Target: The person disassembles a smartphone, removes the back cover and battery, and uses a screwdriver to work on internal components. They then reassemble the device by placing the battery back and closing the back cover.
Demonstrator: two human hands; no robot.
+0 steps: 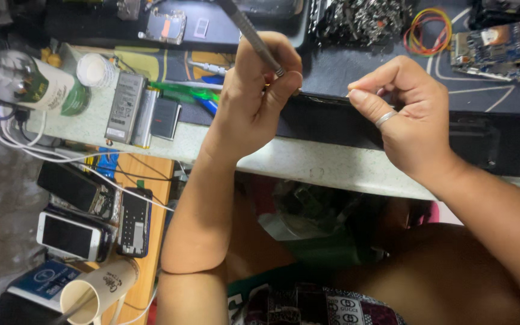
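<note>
The left hand [260, 78] has its fingers closed round a slim metal tool [249, 33], held like a pen, with the tip down at the top edge of a flat black device [410, 129] lying along the front of the pale counter [308, 162]. The right hand [401, 114], a ring on one finger, pinches that same edge with thumb and forefinger; whether something small sits between them I cannot tell. It looks like the prying or seam-opening stage, and the next move probably wants a steady tip and a firm hold so the device does not slide

To the left stand a clear bottle with a green label [37, 84], a white round cap [94, 69] and a grey rectangular battery pack [125, 108]. Coloured rubber bands [430, 27] lie at the back, beside a circuit board [496, 48]. Several phones [70, 235] rest on a wooden shelf lower left, near a cream cardboard tube [100, 289]
</note>
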